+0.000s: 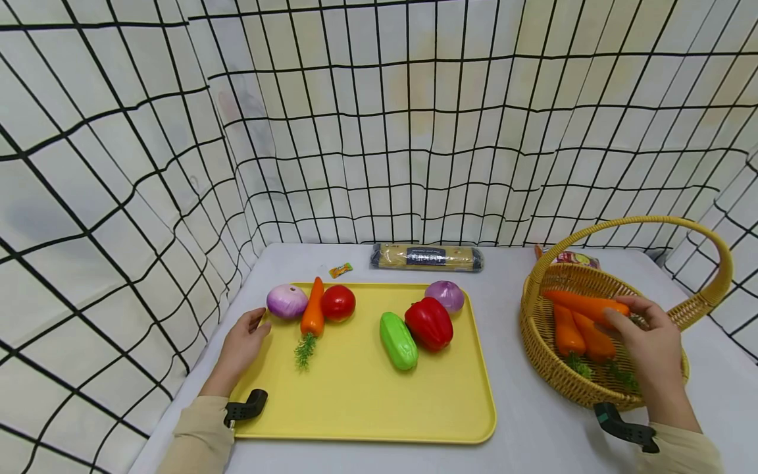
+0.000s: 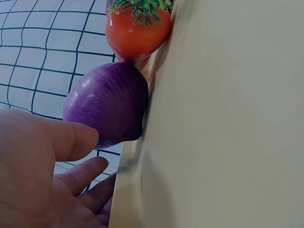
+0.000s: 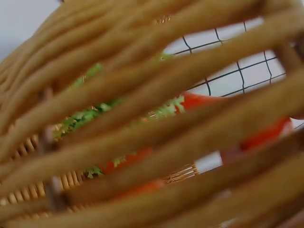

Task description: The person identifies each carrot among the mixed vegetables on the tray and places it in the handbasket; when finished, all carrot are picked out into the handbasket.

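Over the wicker basket (image 1: 547, 368), my right hand (image 1: 654, 339) pinches an orange carrot (image 1: 577, 301) near one end. Two more carrots (image 1: 568, 332) with green tops lie beneath it inside the basket. Basket weave (image 3: 142, 114) fills most of the right wrist view, hiding that hand. My left hand (image 1: 241, 339) is at the left rim of the yellow tray (image 1: 355, 401), fingers loosely bent. In the left wrist view its thumb (image 2: 76, 140) overlaps the edge of a purple onion (image 2: 107, 102), with the other fingers beside the tray's edge. A carrot (image 1: 312, 316) lies beside that onion.
The tray also bears a tomato (image 1: 339, 303), a green cucumber (image 1: 399, 341), a red bell pepper (image 1: 430, 324) and a second onion (image 1: 445, 295). Behind it lie a small wrapped candy (image 1: 340, 270) and a pasta packet (image 1: 426, 257). The basket handle (image 1: 639, 222) arches up.
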A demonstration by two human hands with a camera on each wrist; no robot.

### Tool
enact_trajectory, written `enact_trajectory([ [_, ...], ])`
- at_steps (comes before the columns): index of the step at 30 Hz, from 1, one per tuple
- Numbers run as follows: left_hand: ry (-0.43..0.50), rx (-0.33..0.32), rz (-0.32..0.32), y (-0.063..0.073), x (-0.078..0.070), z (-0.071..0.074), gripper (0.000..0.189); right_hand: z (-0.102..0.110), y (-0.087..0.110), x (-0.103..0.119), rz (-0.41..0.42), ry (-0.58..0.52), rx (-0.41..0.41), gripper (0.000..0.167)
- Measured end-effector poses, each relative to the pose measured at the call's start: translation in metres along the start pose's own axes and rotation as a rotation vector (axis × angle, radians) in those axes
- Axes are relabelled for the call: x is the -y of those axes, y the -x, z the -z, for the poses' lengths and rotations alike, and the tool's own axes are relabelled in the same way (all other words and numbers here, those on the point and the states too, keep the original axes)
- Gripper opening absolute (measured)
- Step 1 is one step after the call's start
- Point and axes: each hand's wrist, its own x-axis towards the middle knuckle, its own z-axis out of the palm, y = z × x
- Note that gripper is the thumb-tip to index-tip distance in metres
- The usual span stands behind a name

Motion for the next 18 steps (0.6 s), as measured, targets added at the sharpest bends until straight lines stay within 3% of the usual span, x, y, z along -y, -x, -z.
enact_trajectory([
  [6, 0.003, -0.01, -0.007, -0.0015, 0.0009, -0.0002, 0.056, 0.001, -0.0003, -0.0031, 0.001, 0.278, 0.118, 0.029],
  [11, 0.011, -0.003, 0.001, -0.0016, 0.0016, 0.0001, 0.056, -0.0015, -0.0003, -0.0044, 0.005, 0.546, 0.167, 0.046],
  [18, 0.009, 0.001, 0.002, -0.0001, -0.0001, 0.0004, 0.056, -0.0036, 0.0003, -0.005, -0.006, 0.695, 0.292, 0.061],
])
